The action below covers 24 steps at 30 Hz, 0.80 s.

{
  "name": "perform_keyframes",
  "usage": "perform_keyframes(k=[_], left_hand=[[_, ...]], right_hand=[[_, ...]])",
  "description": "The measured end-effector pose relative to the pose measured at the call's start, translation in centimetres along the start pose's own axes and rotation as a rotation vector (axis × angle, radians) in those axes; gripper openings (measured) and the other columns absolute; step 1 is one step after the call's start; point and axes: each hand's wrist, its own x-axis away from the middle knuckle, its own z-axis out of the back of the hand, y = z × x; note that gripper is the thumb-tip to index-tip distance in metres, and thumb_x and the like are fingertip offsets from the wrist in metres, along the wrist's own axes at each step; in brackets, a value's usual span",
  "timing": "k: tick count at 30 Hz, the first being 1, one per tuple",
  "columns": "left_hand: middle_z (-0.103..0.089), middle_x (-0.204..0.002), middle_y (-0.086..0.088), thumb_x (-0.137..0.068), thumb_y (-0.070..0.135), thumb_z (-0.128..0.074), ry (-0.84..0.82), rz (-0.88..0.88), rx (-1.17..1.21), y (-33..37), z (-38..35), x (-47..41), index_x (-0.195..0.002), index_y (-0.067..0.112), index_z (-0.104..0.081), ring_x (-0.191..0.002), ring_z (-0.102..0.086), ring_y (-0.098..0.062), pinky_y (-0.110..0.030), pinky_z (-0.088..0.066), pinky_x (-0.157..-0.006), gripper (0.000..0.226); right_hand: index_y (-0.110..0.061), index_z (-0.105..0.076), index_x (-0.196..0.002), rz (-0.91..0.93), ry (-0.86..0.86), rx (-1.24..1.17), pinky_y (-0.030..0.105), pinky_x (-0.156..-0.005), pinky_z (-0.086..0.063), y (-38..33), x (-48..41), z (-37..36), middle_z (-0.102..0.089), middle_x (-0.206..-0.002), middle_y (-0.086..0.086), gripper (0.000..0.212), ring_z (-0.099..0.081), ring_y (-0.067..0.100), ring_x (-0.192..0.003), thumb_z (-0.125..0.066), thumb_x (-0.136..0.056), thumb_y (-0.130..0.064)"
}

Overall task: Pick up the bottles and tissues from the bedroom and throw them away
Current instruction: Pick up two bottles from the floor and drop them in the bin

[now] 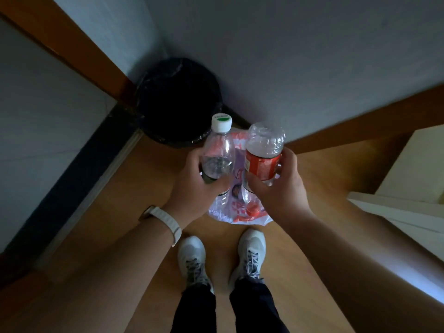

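Both forearms reached forward over the shoes [221,258]. Left hand [192,186] was wrapped around the white-capped bottle [217,155], cap pointing at the bin [179,102]. Right hand [276,186] gripped the red-label bottle [263,159], base toward the bin. Bin sat ahead and slightly left, nearer the left hand. Tissue pack [237,212] hung under both hands.

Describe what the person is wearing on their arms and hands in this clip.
Both forearms are bare, with no sleeves in view and no gloves on the left hand or right hand. The left wrist carries a white watch band. No rings show.
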Motion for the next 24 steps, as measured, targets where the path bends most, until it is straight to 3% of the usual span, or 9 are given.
perform_keyframes(k=[2,5,7,11,14,17,20,24], left_hand=[[-0.063,-0.111,0.015,-0.068,0.041,-0.084,-0.002,0.015,-0.01,-3.9,-1.6,-1.8,-0.124,0.029,-0.045,-0.098,-0.062,-0.001,-0.029,-0.053,-0.083,0.069],[-0.063,-0.113,0.012,-0.07,0.029,-0.086,0.036,0.012,-0.012,-8.7,-3.5,-3.5,-0.124,0.024,-0.045,-0.099,-0.063,-0.002,-0.027,-0.054,-0.081,0.068],[-0.062,-0.114,0.01,-0.07,0.024,-0.085,0.077,0.008,-0.003,-10.8,-4.5,-4.1,-0.123,0.023,-0.045,-0.1,-0.063,-0.002,-0.022,-0.053,-0.079,0.066],[-0.059,-0.121,0.005,-0.07,0.038,-0.082,0.146,-0.026,-0.026,-12.5,-5.6,-4.2,-0.125,0.021,-0.044,-0.108,-0.06,-0.007,-0.025,-0.052,-0.088,0.07],[-0.055,-0.119,0.019,-0.079,0.029,-0.078,0.136,-0.017,-0.072,-11.8,-5.3,-3.6,-0.125,0.024,-0.043,-0.11,-0.054,0.008,-0.006,-0.042,-0.085,0.058],[-0.05,-0.114,0.03,-0.084,0.03,-0.073,0.13,0.001,-0.154,-10.0,-4.2,-2.7,-0.122,0.03,-0.045,-0.106,-0.048,0.017,-0.002,-0.037,-0.083,0.047],[-0.052,-0.114,0.023,-0.086,0.03,-0.07,0.086,-0.03,-0.258,-7.1,-2.6,-1.6,-0.122,0.025,-0.05,-0.107,-0.048,0.008,-0.002,-0.034,-0.085,0.042],[-0.057,-0.114,0.01,-0.088,0.021,-0.066,0.021,-0.225,-0.455,-1.3,0.3,-0.2,-0.123,0.016,-0.056,-0.107,-0.05,-0.001,-0.003,-0.034,-0.087,0.036]], right_hand=[[-0.041,-0.033,-0.125,-0.025,0.0,-0.018,0.035,-0.089,-0.05,3.1,-1.5,-2.8,-0.054,-0.105,-0.025,0.073,-0.057,0.002,-0.1,-0.079,-0.069,-0.048],[-0.028,-0.036,-0.133,-0.037,0.02,-0.06,0.011,-0.079,-0.044,7.2,-3.2,-6.3,-0.05,-0.101,-0.029,0.078,-0.053,-0.016,-0.086,-0.081,-0.07,-0.04],[-0.025,-0.035,-0.134,-0.049,0.008,-0.068,-0.001,-0.07,-0.038,9.3,-4.0,-8.1,-0.052,-0.102,-0.025,0.079,-0.052,-0.018,-0.082,-0.081,-0.071,-0.038],[-0.027,-0.038,-0.124,-0.036,0.018,-0.038,0.012,-0.074,-0.044,11.6,-4.8,-9.9,-0.058,-0.107,-0.015,0.067,-0.055,-0.009,-0.089,-0.077,-0.073,-0.045],[-0.033,-0.037,-0.12,-0.056,0.022,-0.017,0.025,-0.083,-0.05,11.7,-4.5,-9.1,-0.056,-0.113,-0.014,0.06,-0.056,-0.001,-0.1,-0.074,-0.075,-0.049],[-0.034,-0.037,-0.126,-0.076,0.012,0.044,0.041,-0.09,-0.051,10.7,-3.8,-6.7,-0.053,-0.121,-0.013,0.059,-0.055,0.008,-0.109,-0.069,-0.079,-0.046],[-0.03,-0.04,-0.131,-0.058,-0.042,0.181,0.037,-0.089,-0.048,8.3,-2.9,-3.5,-0.052,-0.13,-0.006,0.054,-0.054,0.014,-0.112,-0.061,-0.085,-0.048],[-0.027,-0.046,-0.135,0.075,-0.124,0.366,0.033,-0.085,-0.045,3.5,-1.0,0.8,-0.05,-0.137,-0.004,0.049,-0.052,0.021,-0.117,-0.052,-0.091,-0.048]])
